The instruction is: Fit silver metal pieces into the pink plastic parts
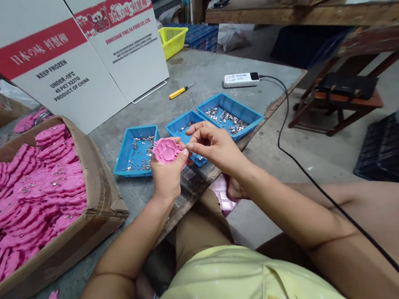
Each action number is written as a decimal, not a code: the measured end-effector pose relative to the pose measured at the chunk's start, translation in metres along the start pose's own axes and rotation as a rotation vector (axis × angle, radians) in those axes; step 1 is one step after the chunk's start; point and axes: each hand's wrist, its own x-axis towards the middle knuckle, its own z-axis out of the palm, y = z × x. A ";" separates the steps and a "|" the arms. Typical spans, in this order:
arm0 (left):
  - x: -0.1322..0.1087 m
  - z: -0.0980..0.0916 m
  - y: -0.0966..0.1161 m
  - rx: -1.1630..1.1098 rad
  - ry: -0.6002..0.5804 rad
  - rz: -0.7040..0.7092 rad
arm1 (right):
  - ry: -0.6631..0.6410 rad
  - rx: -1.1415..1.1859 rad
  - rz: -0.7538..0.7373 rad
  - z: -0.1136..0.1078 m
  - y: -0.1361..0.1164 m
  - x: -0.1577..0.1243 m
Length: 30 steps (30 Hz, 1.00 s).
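A pink moulded plastic piece [167,150] with a round recess is held in my left hand [168,176], thumb along its right side. Close by on the right, my right hand [218,147] has thumb and forefinger pinched at the edge of that piece; anything between those fingertips is too small to make out. Just beyond my hands stand three blue trays: the left tray [121,167], the middle tray [175,124], partly hidden by my right hand, and the right tray [253,120]. Small shiny metal parts [230,121] lie scattered in them.
At left, a cardboard box [105,198] holds many pink pieces [36,189]. White printed cartons [105,48] stand behind it. A yellow screwdriver [178,92] and a white device [240,80] with a black cable [288,143] lie farther back. A wooden stool [341,93] stands right.
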 end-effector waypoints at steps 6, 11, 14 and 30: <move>0.000 -0.002 0.010 -0.168 -0.140 -0.130 | 0.085 0.138 0.020 0.003 0.000 -0.002; -0.002 -0.005 0.019 -0.261 -0.257 -0.107 | 0.161 0.203 0.020 0.010 -0.004 -0.009; -0.005 -0.004 0.018 -0.217 -0.281 -0.054 | 0.187 0.164 -0.008 0.014 -0.012 -0.015; -0.008 -0.005 0.012 -0.106 -0.314 0.037 | 0.186 0.120 -0.051 0.022 -0.020 -0.026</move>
